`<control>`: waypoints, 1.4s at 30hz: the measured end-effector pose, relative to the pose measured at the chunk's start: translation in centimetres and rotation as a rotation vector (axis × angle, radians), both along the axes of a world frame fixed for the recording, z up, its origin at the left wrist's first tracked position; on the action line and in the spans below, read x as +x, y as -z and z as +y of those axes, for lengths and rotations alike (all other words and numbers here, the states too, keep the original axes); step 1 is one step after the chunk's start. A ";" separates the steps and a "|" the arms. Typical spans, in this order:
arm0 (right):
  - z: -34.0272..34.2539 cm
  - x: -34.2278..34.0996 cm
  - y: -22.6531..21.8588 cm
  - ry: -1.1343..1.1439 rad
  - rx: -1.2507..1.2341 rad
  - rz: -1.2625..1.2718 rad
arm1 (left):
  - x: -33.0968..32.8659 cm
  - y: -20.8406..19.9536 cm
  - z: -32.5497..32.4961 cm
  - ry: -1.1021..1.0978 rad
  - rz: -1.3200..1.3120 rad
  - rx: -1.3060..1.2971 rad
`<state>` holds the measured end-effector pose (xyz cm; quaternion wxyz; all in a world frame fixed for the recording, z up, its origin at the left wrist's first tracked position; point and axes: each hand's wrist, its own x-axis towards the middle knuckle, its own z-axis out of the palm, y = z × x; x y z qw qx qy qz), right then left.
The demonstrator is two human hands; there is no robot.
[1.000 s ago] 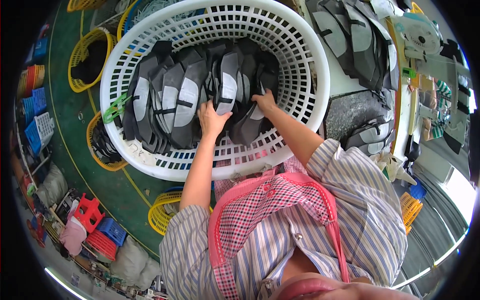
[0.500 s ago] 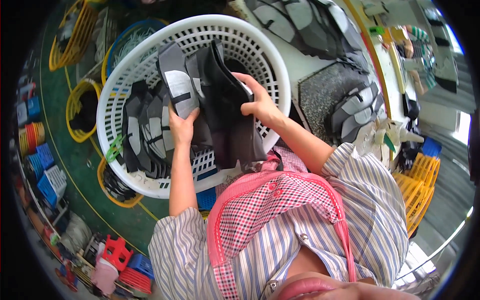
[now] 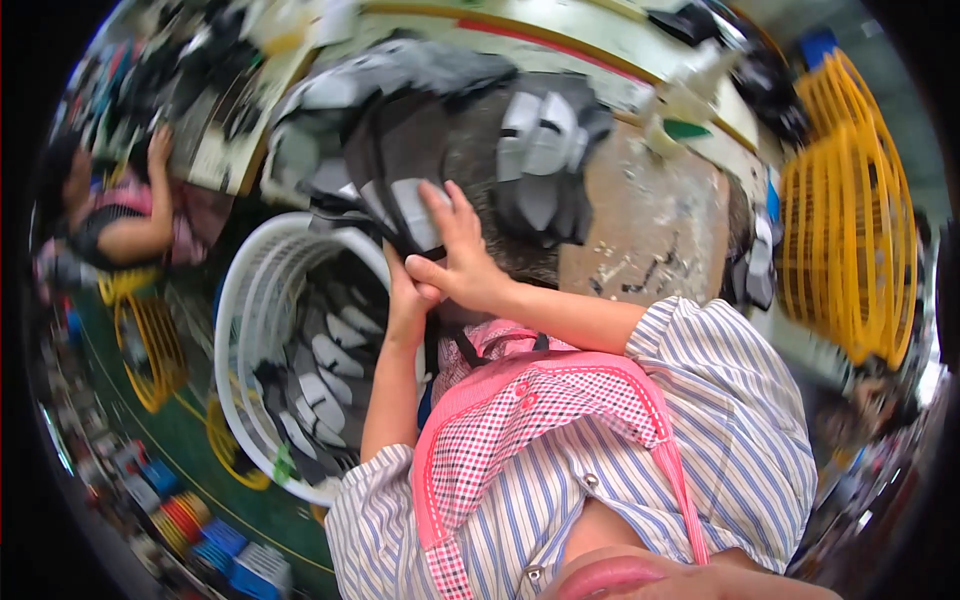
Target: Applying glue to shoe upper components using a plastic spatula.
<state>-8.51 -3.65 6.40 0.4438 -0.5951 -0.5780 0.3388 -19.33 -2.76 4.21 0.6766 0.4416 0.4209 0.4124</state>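
In front of me, at the near edge of the worktable, is a bundle of dark grey cut pieces (image 3: 412, 140) with white patches, perhaps shoe-upper parts. My left hand (image 3: 408, 305) is closed on its near end, though the fingertips are hidden. Across the white patch of the top piece lies my right hand (image 3: 468, 262), its fingers stretched out and its thumb against the left hand. Beside my left forearm, a white plastic basket (image 3: 240, 330) holds several similar grey-and-white pieces (image 3: 325, 385). Motion blurs the far end of the bundle.
More grey-and-white pieces (image 3: 540, 150) are stacked on the table, right of the bundle. A stained brown board (image 3: 650, 215) lies nearer. Yellow baskets (image 3: 845, 210) stand at the right. Far left, another person's arm (image 3: 140, 220) shows beside a table.
My view and body have turned right, from the white basket to the worktable. The pieces have moved out over the table edge. My right hand has shifted from the dark piece's edge onto the bundle.
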 end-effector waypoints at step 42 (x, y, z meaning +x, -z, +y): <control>-4.4 20.9 8.6 0.455 -0.540 0.054 | 26.6 5.5 7.9 0.494 1.001 0.814</control>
